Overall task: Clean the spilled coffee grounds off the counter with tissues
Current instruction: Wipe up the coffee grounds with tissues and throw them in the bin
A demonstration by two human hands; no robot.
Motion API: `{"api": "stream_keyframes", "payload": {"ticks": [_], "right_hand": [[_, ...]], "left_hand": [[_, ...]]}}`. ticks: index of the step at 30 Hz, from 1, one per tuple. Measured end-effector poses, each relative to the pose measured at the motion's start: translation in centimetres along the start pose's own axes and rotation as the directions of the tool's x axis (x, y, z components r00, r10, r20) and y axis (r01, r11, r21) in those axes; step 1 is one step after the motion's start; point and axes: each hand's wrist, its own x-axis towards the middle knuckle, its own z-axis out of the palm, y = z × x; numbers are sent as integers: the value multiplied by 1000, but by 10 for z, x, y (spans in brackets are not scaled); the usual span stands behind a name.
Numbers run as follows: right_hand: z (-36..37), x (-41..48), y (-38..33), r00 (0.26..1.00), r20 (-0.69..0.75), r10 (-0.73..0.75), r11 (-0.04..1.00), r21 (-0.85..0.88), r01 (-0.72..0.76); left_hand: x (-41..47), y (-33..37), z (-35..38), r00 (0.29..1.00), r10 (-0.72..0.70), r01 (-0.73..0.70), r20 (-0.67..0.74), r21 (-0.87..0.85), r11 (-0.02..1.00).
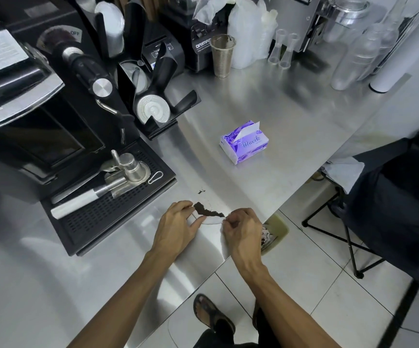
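Dark coffee grounds [207, 210] lie in a ridge on the steel counter [266, 104] near its front edge, with a few stray specks [201, 191] just beyond. A white tissue [211, 220] sits under and behind the ridge. My left hand [178, 223] pinches the tissue's left end, thumb stretched along it. The tissue's right end is pinched in the curled fingers of my right hand [241, 226]. A purple tissue pack [245, 143] with a sheet sticking out stands farther back on the counter.
An espresso machine with a black drip tray [118, 212] holding a portafilter [118, 182] borders the spill on the left. A lid dispenser [153, 109], a metal cup [222, 56] and plastic bottles [359, 56] stand at the back. A bin [275, 233] sits on the floor below the counter edge.
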Motion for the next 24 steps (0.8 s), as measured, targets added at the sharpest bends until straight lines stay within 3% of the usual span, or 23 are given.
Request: {"api": "stream_keyframes", "payload": {"ticks": [10,21,24], "right_hand": [[10,19,-10,1000,-31,-2,1000,-11,2],[24,32,-19,999,-17,-45,991,126,47],[26,35,-21,999,14,-52,989,136,49]], "left_hand": [[3,-4,8,1000,15,-15,-5,-51,999],[4,-5,6,998,66,-62,13,-170,983],[4,-3,4,998,12,1,56,-233,972]]}}
